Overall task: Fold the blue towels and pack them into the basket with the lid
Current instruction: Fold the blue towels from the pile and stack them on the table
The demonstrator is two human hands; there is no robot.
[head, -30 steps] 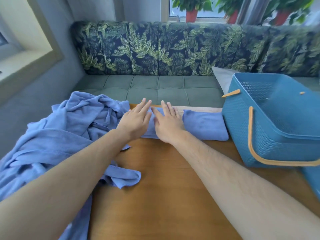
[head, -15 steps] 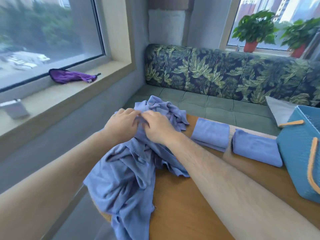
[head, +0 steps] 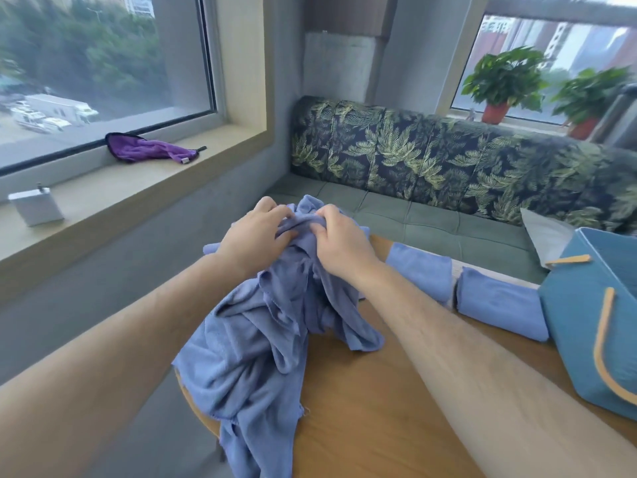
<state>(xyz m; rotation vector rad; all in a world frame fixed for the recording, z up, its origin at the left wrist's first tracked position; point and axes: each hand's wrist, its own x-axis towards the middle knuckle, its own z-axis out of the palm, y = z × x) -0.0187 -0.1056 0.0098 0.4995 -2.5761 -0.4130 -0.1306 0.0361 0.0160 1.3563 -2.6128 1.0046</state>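
A heap of crumpled blue towels [head: 262, 339] lies on the left end of the wooden table [head: 379, 408] and hangs over its edge. My left hand [head: 256, 236] and my right hand [head: 339, 241] both grip the top of the heap, fingers curled into the cloth, lifting a bunch of it. Two folded blue towels lie side by side at the table's far edge: one [head: 422, 270] just right of my right hand, the other [head: 499, 307] against the blue basket [head: 579, 326]. The basket stands open at the right, with tan handles; no lid shows.
A green bench seat with a leaf-pattern backrest [head: 431, 157] runs behind the table. A grey cushion [head: 544, 232] leans behind the basket. On the left windowsill lie a purple cloth [head: 148, 151] and a small white box [head: 36, 207]. Potted plants [head: 499, 88] stand at the far window.
My hands left the folded towel they were pressing flat and moved left to the crumpled heap, which they now grip and lift. My view has turned left.
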